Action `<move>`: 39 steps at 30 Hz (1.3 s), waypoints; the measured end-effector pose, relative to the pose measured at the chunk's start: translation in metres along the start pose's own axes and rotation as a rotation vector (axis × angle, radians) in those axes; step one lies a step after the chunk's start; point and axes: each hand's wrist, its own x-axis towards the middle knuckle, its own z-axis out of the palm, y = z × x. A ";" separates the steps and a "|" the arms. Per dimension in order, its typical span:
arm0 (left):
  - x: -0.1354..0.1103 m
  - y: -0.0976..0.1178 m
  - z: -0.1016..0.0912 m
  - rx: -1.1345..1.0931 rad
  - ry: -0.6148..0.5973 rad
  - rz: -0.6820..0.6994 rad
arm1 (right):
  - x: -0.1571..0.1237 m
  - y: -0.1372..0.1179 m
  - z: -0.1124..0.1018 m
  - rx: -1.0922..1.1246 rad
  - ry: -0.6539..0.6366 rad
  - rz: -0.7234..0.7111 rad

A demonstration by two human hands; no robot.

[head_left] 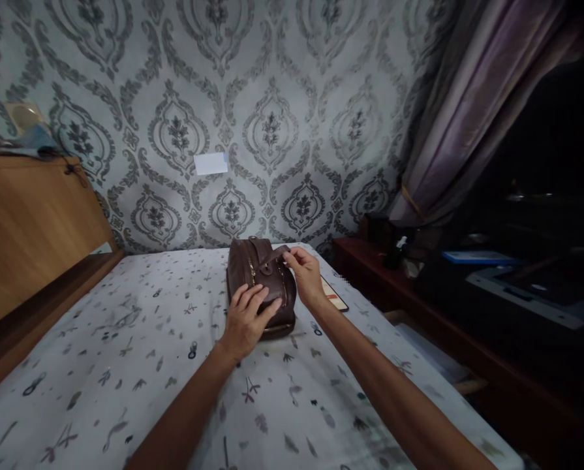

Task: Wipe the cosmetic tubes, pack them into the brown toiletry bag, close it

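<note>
A dark brown leather-look bag (267,297) with gold-coloured zips lies on the bed, near the far edge. Spread over its near side is my left hand (247,320), fingers apart and resting on the surface. My right hand (304,267) pinches the end of a brown strap (275,256) and holds it up off the top of the bag. Both zips that show run along the bag's length. Just right of the bag, partly behind my right wrist, lies a phone (335,295) with its screen lit.
A white patterned sheet (149,365) covers the bed. A wooden headboard (32,228) stands at the left. To the right are a dark red shelf (370,274) and a tied purple curtain (448,143). Patterned wallpaper (272,124) covers the wall behind, with a white socket plate (211,163).
</note>
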 end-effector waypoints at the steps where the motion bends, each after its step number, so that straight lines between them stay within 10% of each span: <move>1: -0.001 0.000 0.001 0.002 0.000 0.000 | -0.001 0.000 0.001 -0.002 -0.004 -0.003; 39: 0.003 0.001 -0.008 -0.010 -0.082 0.018 | -0.018 -0.002 0.009 -0.043 0.082 0.044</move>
